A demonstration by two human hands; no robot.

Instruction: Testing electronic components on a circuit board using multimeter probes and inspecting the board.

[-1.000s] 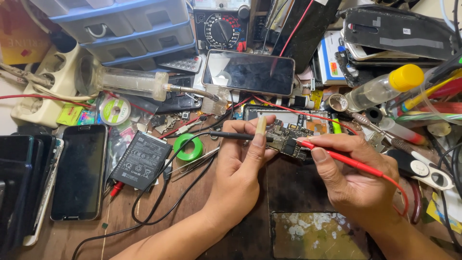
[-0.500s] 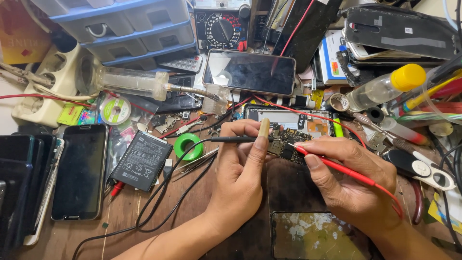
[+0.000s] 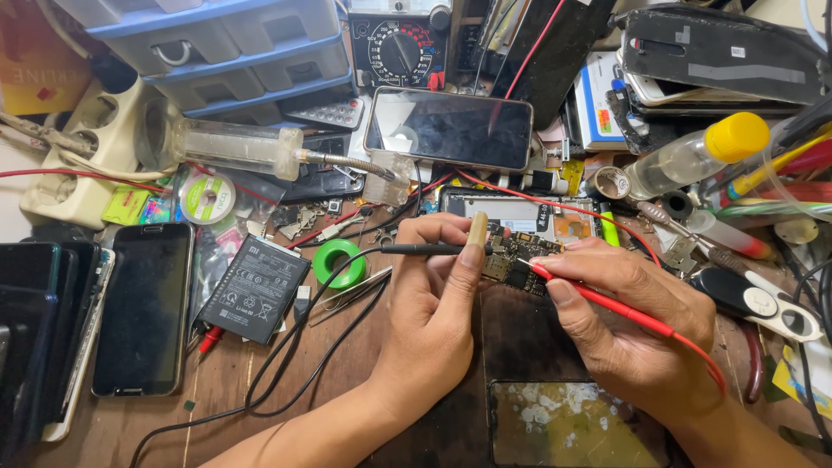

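Observation:
My left hand (image 3: 433, 321) grips a black test probe (image 3: 425, 250) whose tip rests on the circuit board (image 3: 513, 260) of an opened phone (image 3: 520, 217). In my right hand (image 3: 628, 325) is a red test probe (image 3: 615, 305), held like a pen, its tip touching the same board from the right. Black lead wire (image 3: 295, 347) loops away from the left probe across the wooden bench. A red lead trails from the right probe past my wrist.
A phone battery (image 3: 253, 289), a green tape roll (image 3: 340, 263) and dark phones (image 3: 143, 308) lie left. An analog meter (image 3: 400, 43), blue drawers (image 3: 234, 43) and a black-screened phone (image 3: 449, 128) stand behind. A yellow-capped bottle (image 3: 693, 154) and scissors (image 3: 763, 303) are right. A cracked screen (image 3: 563, 425) lies in front.
Both probes have shifted slightly on the board; my hands stay in nearly the same place, still holding them.

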